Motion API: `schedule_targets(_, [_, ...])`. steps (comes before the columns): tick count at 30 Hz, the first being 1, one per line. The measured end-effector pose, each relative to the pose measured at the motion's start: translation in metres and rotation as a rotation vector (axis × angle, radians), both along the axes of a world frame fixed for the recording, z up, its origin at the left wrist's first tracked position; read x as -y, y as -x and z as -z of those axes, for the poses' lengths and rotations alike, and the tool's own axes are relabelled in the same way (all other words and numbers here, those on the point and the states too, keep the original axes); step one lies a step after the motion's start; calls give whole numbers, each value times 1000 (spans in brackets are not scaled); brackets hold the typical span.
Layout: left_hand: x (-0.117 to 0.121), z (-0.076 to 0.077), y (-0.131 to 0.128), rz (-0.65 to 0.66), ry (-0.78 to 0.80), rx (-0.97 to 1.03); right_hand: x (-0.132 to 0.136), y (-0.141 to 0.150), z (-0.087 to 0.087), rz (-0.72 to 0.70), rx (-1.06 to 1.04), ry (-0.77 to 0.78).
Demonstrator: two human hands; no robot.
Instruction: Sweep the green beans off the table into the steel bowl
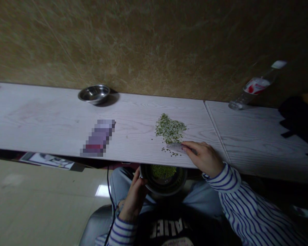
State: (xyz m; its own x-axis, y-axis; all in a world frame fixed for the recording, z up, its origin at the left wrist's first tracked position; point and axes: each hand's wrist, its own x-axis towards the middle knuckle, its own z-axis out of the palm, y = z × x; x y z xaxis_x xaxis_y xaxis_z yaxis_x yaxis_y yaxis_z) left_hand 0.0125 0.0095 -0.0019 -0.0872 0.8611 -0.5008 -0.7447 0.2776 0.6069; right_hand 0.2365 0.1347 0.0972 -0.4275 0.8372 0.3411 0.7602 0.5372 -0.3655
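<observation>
A spread of small green beans mixed with white grains lies on the pale wooden tabletop. My right hand pinches a flat, thin greyish piece at the near side of the spread, and its exact kind is not clear. A few loose green beans lie around that piece. Below the table's front edge, my left hand grips the left rim of a dark round bowl. Green beans are heaped in the bowl's far part, and the tabletop hides its far rim.
A shiny metal bowl stands near the wall on the left. A blurred-out flat object lies in front of it. At the right stands a clear plastic bottle with a white cap. A dark cloth-like thing covers the far right end.
</observation>
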Motion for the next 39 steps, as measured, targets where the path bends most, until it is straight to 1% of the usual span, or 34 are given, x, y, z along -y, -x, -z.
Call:
schedule_targets(6, [-1,-4,1,4,-19,-2,-9,3,-1,85,-13,6])
schedule_targets(12, [-1,-8,2,-21,-1,6,-10,10,0,69,-20,26])
schedule_targets(16, [0,-8,2,-23,2,-7,-15,15,3,89,-40,31])
schedule_targets(21, [-1,-6,4,-21,-12,-8,-21,13,3,113,-92,29])
schedule_targets(25, [-2,-5,5,-30,-7,2,-19,15,3,75,-113,49])
schedule_targets(31, [-1,-6,5,-22,4,1,-15,19,2,2,-66,57])
schedule_targets(35, [-1,-6,6,-21,-12,9,-14,21,-7,-23,-61,87])
schedule_targets(37, [0,-5,7,-25,-13,8,-18,28,-14,-44,-70,106])
schedule_targets(39, [0,-5,8,-43,-4,9,-25,42,-21,-94,-70,123])
